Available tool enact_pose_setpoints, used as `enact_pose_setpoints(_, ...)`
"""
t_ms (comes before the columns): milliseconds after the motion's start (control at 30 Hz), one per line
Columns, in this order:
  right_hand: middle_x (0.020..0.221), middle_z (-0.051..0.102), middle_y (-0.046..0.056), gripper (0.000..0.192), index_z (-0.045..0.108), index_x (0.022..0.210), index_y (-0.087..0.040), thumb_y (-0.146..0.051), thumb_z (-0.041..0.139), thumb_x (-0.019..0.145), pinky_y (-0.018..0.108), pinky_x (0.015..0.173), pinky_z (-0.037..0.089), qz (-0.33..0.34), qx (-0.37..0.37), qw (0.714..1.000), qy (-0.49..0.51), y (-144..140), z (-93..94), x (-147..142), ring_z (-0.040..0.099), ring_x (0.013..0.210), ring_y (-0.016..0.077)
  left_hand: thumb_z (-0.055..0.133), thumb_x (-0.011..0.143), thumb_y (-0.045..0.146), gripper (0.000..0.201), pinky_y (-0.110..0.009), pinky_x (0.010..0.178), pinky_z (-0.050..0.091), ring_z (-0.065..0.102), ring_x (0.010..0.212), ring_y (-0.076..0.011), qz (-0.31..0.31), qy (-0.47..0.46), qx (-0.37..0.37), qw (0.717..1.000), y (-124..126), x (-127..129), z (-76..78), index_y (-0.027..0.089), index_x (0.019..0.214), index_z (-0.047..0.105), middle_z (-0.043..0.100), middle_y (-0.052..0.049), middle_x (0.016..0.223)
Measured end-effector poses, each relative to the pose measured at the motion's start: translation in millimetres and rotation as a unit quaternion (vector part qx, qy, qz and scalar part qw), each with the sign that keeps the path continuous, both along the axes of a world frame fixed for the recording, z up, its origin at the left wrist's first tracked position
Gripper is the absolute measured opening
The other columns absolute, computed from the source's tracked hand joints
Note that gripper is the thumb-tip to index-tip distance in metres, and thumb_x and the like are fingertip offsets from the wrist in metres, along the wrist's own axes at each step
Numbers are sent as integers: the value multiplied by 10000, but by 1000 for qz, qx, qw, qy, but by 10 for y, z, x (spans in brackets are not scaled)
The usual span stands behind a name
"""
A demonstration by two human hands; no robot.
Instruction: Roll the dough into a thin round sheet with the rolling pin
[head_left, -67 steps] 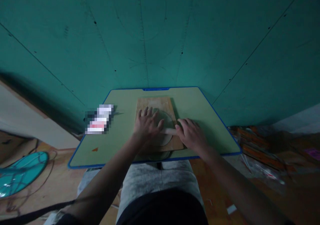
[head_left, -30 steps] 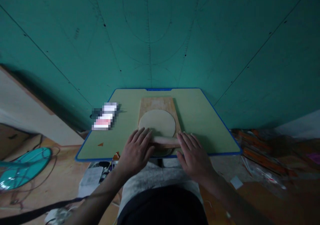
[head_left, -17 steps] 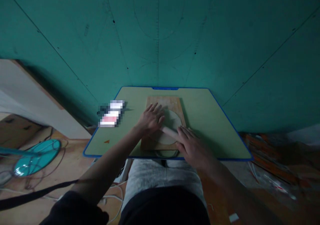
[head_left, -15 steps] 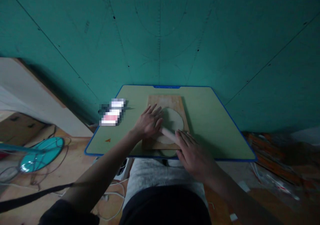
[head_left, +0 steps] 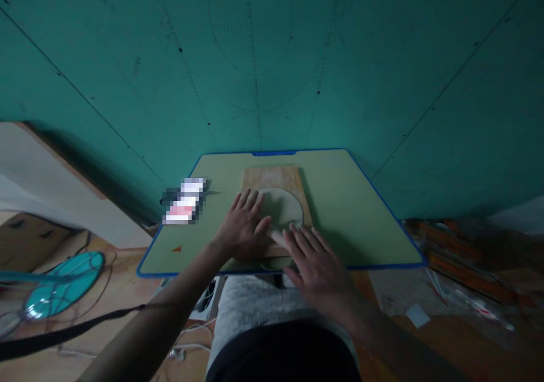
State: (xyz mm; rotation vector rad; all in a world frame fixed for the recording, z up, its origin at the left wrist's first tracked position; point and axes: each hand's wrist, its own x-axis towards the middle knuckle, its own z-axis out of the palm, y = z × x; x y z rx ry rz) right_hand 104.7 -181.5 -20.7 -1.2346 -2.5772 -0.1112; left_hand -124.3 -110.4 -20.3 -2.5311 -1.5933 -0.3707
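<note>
A pale rolling pin lies slantwise over a flat sheet of dough on a wooden board. My left hand rests over the pin's left end, fingers spread and pointing away from me, its palm hiding that end. At the other end is my right hand, laid flat with fingers stretched across the pin. Neither hand has its fingers wrapped round it. The dough's near left part is hidden by my left hand and the pin.
The board sits on a pale green table with a blue rim, against a green wall. A blurred-out phone-like thing stands at the table's left. A turquoise round base and cables lie on the floor at left.
The view has shifted, so the table appears slightly further left and lower. Both hands stay on the rolling pin, which sits a little nearer the board's front edge; my left fingers look straighter.
</note>
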Motion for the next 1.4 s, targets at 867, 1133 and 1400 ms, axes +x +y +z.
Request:
enact_pose_setpoints(867,1348,641,219,466,582,1352,-30,-315,406,1029,495,1104,442,-124,-7,991,53,460,-41,309,578,1283,332,310,1045,347,493,-517,1195,298,377,1460,-312,22,15,-3,1000,512,858,68,126,1429,525,503,-158,1513)
enact_pose_setpoints(1133,1357,635,210,458,629,1307,-42,-311,373,1040,462,1104,439,-202,-28,978,30,722,-18,508,574,1284,325,332,1033,392,497,-540,1141,359,423,1431,-320,6,20,-80,997,1182,1345,128,159,1426,524,523,-139,1500)
enact_pose_setpoints(1400,1372,626,177,513,511,1436,-85,-237,503,945,411,979,534,-95,-13,990,105,130,-79,169,616,1187,289,456,989,364,375,-601,1181,274,360,1455,-379,-89,39,17,995,249,624,102,177,1250,650,528,-136,1490)
